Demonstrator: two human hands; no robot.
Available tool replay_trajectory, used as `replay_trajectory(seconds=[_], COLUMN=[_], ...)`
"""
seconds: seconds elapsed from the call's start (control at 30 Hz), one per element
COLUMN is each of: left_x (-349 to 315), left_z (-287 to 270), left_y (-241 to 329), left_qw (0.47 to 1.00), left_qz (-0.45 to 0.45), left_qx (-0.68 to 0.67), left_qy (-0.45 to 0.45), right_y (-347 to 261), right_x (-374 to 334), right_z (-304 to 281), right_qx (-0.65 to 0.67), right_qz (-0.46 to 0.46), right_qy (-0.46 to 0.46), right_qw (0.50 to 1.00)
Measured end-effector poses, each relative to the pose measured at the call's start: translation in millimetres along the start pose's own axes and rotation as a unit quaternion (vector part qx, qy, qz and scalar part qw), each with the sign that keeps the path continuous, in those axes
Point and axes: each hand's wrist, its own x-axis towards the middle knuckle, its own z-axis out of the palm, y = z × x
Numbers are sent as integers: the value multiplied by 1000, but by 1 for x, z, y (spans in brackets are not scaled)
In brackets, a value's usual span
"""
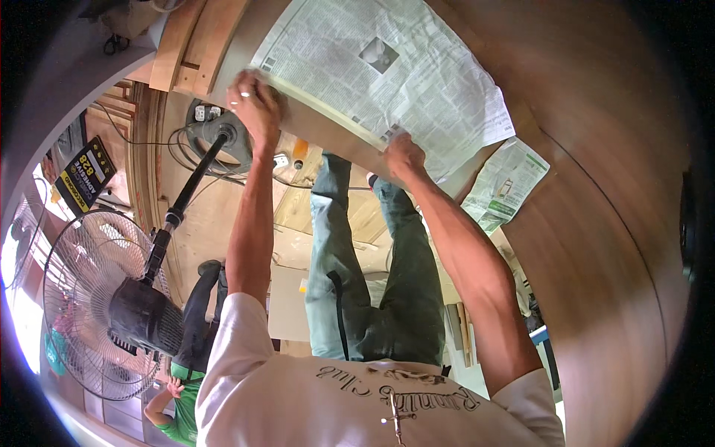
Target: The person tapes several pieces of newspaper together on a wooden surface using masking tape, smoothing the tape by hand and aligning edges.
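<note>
A large newspaper sheet [372, 59] lies over the brown wooden panel in front of me, with a pale tape-like strip [320, 108] along its near edge. My left hand [255, 110] is at the strip's left end, its fingers curled and partly smeared by motion; what they hold is hidden. At the other end, near the sheet's lower corner, my right hand [404, 158] is closed with its fingertips at the paper's edge. A smaller, creased piece of newspaper [506, 182] with green print lies to the right of that hand.
A black pedestal fan [145, 316] stands at left, its round base [216, 134] near cables and a socket strip. An orange bottle [300, 149] lies on the floor. A person in a green shirt [186, 395] is at lower left. Curved wooden panelling [588, 223] fills the right.
</note>
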Motion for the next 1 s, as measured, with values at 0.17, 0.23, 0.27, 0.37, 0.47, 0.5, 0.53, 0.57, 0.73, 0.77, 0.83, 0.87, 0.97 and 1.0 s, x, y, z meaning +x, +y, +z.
replay_trajectory(seconds=[0.17, 0.23, 0.27, 0.37, 0.47, 0.5, 0.53, 0.57, 0.73, 0.77, 0.83, 0.87, 0.97, 1.0], left_x=[-78, -95, -92, -53, -1, 1, 2, -2, -109, -126, -141, -144, -150, -151], left_z=[-7, -12, -12, -3, -3, -10, -10, -4, 2, 7, 19, 23, 30, 31], left_y=[29, 35, 33, 17, -1, -3, -2, 10, 81, 92, 107, 116, 121, 120], left_qw=[967, 913, 895, 949, 971, 971, 982, 991, 951, 952, 954, 958, 962, 965], left_qz=[88, 214, 222, 150, 94, 93, 69, 44, 153, 129, 112, 89, 66, 66], left_qx=[84, 44, 100, 122, 149, 152, 131, 102, 38, 19, 9, 27, 20, 12], left_qy=[-222, -343, -374, -250, -160, -159, -115, -78, -266, -275, -277, -272, -263, -254], right_y=[-4, -1, 0, 4, 1, -3, -3, 2, 3, 0, 0, 2, 8, 11], right_x=[-2, 0, 0, 3, 3, 2, 4, 5, 0, -2, -7, -9, -17, -24], right_z=[-13, -11, -10, -8, -8, -11, -11, -5, -4, -9, -13, -12, -14, -14], right_qx=[62, 80, 77, 82, 83, 78, 79, 114, 95, 96, 130, 132, 163, 158], right_qz=[18, 34, 34, 24, 3, -5, -2, 21, -2, -2, -1, 3, 0, -2], right_qy=[-43, -20, -25, -22, -40, -61, -58, -31, -8, -7, 3, 15, 33, 32], right_qw=[997, 996, 996, 996, 996, 995, 995, 993, 995, 995, 992, 991, 986, 987])
